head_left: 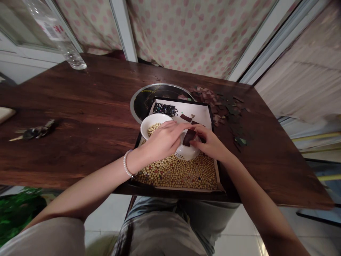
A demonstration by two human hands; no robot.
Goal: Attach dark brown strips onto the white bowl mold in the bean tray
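Over a white bowl [187, 153] my right hand [210, 142] pinches a dark brown piece [189, 137] between thumb and fingers. My left hand [166, 139], with a beaded bracelet at the wrist, reaches across from the left; its fingertips meet those of the right hand near the piece's top. Whether the left fingers grip anything is hidden. A second white bowl [145, 125] holding pale beans stands behind my left hand. Both bowls are in a shallow black-edged box [210, 115], whose near part is full of beans [176, 174]. Dark beads [164, 109] and flat brown pieces [185, 117] lie at its back.
Behind the box is a round dark tray [137, 106]. Brown and green scraps [226, 106] are scattered on the wooden table [101, 103] to the right. A clear bottle [71, 55] stands at the back left, and keys [36, 132] lie at the left.
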